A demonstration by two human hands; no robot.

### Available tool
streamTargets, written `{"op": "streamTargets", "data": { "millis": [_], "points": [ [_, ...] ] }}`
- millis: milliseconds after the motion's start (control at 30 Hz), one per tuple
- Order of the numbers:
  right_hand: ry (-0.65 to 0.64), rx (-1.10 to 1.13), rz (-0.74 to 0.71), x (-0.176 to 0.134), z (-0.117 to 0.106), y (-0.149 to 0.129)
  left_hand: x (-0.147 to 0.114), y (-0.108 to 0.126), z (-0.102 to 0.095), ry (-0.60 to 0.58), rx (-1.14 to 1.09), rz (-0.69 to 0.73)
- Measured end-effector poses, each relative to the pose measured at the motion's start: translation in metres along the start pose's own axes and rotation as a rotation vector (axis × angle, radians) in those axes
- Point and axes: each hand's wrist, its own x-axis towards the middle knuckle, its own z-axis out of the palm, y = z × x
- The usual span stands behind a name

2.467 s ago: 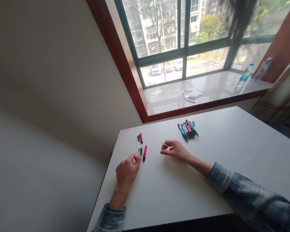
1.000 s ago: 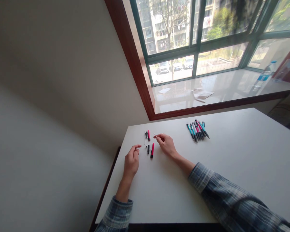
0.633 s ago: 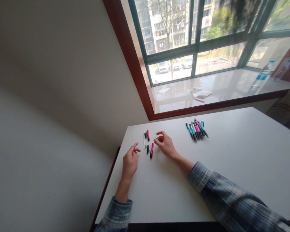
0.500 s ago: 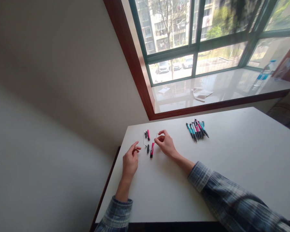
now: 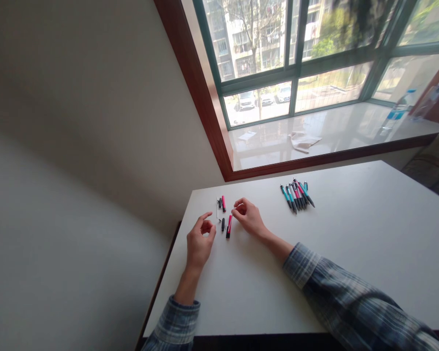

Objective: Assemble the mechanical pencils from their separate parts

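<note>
My right hand (image 5: 249,218) pinches a thin pale pen refill (image 5: 232,212) between thumb and fingertips, just above a pink and black pen barrel (image 5: 229,226). Much of the refill is hidden, and I cannot tell whether its lower end is inside the barrel. My left hand (image 5: 200,241) hovers at the left of the parts, thumb and a finger pressed together; anything between them is too small to make out. Between the hands lies a black pen part (image 5: 223,224). Farther back are another pink barrel (image 5: 224,203), a small black piece (image 5: 220,203) and a thin white refill (image 5: 217,208).
Several teal, pink and white click pens (image 5: 296,196) lie bunched on the white table (image 5: 278,297), right of my right hand. Behind the table, a window sill holds a cloth (image 5: 303,141), a piece of paper (image 5: 247,136) and a water bottle (image 5: 397,113). A wall rises on the left.
My left hand has closed from loosely spread fingers into a pinch and come slightly right. My right hand has lowered the refill a little toward the pink barrel.
</note>
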Motion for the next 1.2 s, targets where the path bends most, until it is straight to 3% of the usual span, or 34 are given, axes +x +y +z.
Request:
{"op": "streamTargets", "data": {
  "millis": [233,467,700,867,1033,1200],
  "points": [
    [-0.004,0.006,0.001,0.000,-0.002,0.000,0.001,0.008,0.013,-0.089,0.040,0.114],
    [-0.004,0.024,0.007,0.002,-0.002,0.004,0.006,0.010,0.024,-0.137,0.321,0.286],
    [-0.010,0.027,0.005,0.002,-0.001,0.006,0.003,0.009,0.028,-0.162,0.402,0.356],
    [-0.020,0.016,-0.003,0.000,-0.001,0.003,0.003,0.011,0.024,-0.143,0.344,0.330],
    [-0.028,0.019,-0.028,-0.003,0.001,0.000,0.000,0.021,0.015,0.005,0.191,0.173],
    [-0.021,0.048,-0.038,-0.004,0.002,0.000,-0.010,0.031,0.018,-0.140,0.077,0.079]
  ]
}}
